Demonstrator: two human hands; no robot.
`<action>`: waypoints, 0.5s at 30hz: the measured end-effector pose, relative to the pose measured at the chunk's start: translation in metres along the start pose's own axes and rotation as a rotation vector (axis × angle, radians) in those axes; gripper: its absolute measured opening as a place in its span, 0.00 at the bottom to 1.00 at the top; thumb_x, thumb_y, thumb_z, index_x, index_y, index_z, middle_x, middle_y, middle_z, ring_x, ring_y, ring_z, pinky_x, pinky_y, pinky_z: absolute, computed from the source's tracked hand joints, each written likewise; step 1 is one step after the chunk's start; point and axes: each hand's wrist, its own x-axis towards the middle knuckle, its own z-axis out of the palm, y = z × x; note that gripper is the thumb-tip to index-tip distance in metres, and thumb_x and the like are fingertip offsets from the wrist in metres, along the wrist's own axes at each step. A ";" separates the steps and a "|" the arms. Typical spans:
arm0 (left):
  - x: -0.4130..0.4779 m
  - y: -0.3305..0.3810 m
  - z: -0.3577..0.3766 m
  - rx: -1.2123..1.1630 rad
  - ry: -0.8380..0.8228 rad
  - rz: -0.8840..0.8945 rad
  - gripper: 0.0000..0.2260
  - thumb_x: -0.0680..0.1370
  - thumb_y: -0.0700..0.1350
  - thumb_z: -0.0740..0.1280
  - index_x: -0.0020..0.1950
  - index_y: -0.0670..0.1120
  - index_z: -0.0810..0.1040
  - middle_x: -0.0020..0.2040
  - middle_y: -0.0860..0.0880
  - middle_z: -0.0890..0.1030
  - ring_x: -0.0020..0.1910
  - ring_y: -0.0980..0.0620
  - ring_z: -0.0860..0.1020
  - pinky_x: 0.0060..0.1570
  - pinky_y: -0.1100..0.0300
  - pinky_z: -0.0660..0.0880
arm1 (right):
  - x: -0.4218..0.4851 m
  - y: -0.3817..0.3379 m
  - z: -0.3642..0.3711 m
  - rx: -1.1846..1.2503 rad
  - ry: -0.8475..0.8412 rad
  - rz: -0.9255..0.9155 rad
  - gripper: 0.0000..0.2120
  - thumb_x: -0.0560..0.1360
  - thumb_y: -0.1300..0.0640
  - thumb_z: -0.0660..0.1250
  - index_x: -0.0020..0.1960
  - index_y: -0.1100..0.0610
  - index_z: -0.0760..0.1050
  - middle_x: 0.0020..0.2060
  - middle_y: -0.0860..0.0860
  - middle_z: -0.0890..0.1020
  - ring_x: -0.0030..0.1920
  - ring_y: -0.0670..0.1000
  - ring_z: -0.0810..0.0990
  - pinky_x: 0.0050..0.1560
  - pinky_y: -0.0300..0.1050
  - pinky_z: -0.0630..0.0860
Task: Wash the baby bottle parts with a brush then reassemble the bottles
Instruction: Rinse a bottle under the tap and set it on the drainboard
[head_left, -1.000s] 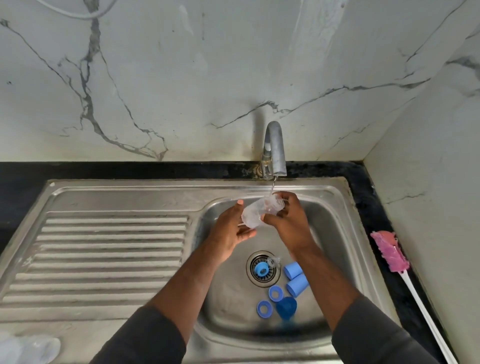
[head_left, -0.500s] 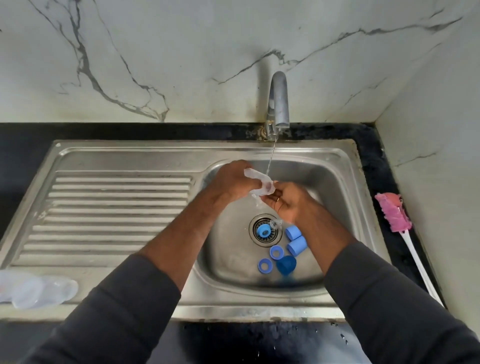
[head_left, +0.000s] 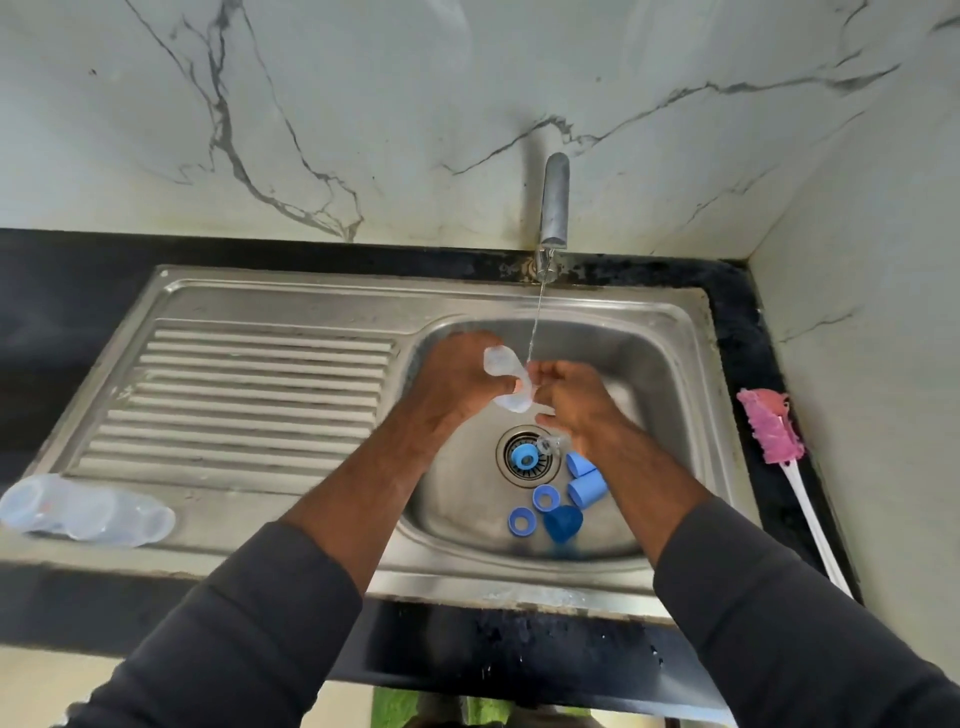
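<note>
Steel sink (head_left: 691, 332): left hand (head_left: 457, 382) grips clear bottle (head_left: 501, 364) (tilted).

Sink (head_left: 291, 291) is brushed stainless steel, more of a dull sheen than a mirror, with a ribbed drainboard (head_left: 249, 395) pressed into the same sheet. Tap (head_left: 555, 202) is plain smooth metal. Wall (head_left: 415, 104) is glossy white marble-look slab with grey veins, and the counter (head_left: 62, 280) is dark stone. The clear bottle (head_left: 506, 384) under the tap is thin see-through plastic, the blue caps (head_left: 587, 488) look like matt plastic, and the brush (head_left: 769, 426) has a fuzzy pink head on a smooth white plastic handle.
</note>
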 end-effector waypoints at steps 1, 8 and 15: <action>-0.005 0.001 0.001 -0.004 -0.001 0.021 0.25 0.68 0.53 0.78 0.63 0.47 0.80 0.58 0.47 0.82 0.57 0.47 0.78 0.54 0.56 0.72 | -0.003 0.002 -0.001 -0.090 -0.007 -0.099 0.20 0.73 0.71 0.68 0.62 0.57 0.79 0.58 0.52 0.83 0.60 0.54 0.80 0.61 0.51 0.79; -0.048 0.005 0.007 -0.028 0.078 0.030 0.26 0.67 0.47 0.80 0.63 0.47 0.80 0.57 0.48 0.79 0.54 0.49 0.78 0.56 0.56 0.76 | -0.026 0.013 -0.003 -0.535 -0.040 -0.523 0.26 0.69 0.57 0.79 0.65 0.54 0.77 0.56 0.47 0.81 0.54 0.45 0.75 0.46 0.31 0.68; -0.098 -0.018 -0.005 -0.311 0.206 -0.069 0.25 0.69 0.37 0.78 0.66 0.43 0.79 0.58 0.49 0.80 0.56 0.52 0.81 0.57 0.62 0.77 | -0.049 0.022 0.022 -0.553 -0.024 -0.610 0.23 0.68 0.51 0.80 0.61 0.54 0.78 0.51 0.47 0.80 0.48 0.47 0.78 0.43 0.32 0.70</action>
